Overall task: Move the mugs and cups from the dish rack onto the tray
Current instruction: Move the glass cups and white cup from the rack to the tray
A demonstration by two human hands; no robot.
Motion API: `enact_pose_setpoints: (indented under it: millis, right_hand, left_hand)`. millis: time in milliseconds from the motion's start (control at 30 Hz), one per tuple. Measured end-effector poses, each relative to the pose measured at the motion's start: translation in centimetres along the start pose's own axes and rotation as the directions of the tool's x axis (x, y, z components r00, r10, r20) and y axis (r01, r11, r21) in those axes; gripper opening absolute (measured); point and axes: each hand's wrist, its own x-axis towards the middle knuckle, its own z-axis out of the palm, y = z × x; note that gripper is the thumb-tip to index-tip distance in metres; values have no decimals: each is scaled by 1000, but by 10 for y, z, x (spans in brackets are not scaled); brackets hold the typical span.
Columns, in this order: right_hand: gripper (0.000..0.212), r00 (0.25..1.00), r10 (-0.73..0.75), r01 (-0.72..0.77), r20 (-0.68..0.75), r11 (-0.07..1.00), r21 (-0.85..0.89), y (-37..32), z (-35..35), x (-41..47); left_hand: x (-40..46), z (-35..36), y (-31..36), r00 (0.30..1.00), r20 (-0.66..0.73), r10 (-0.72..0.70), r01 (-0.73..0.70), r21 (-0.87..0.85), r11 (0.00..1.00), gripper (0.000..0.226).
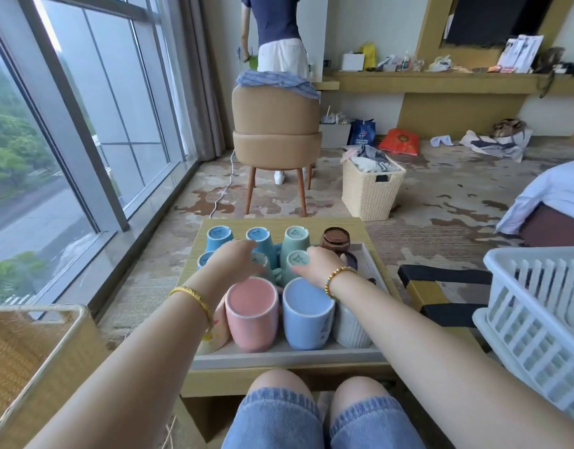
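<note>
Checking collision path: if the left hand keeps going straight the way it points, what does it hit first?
Probably the upside-down blue mug right at the left hand fingertips; they may already touch, depth unclear.

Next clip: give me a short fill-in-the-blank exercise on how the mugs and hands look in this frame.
1. Nearest the camera on the grey tray, the pink ceramic mug stands directly left of the ____ mug.
2. The dark brown glazed cup sits in the tray's far ____ corner.
3. The white plastic dish rack stands on the person's ____ side.

Missing words: blue; right; right
</note>
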Motion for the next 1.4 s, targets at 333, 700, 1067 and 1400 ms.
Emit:
enact_pose_setpoints:
  millis: [333, 700, 1067, 1400]
  right_hand:
    - [42, 1000, 28, -28, 7, 996, -86, -5, 8, 16]
    - [54, 988, 20, 5, -151, 986, 164, 6, 11, -14]
    - [103, 995, -72, 77, 65, 995, -68, 15, 18, -71]
    - [100, 990, -126, 125, -60, 992, -27, 14, 30, -71]
  left_hand:
    - [18, 9, -2, 998, 27, 56, -59, 128, 990, 35]
    - [-10, 11, -4, 998, -25, 64, -66, -83, 994, 68]
    - [-55, 5, -10, 956, 236, 175, -195, 64, 979, 86]
    - [-67, 12, -3, 992, 111, 54, -64, 90, 994, 85]
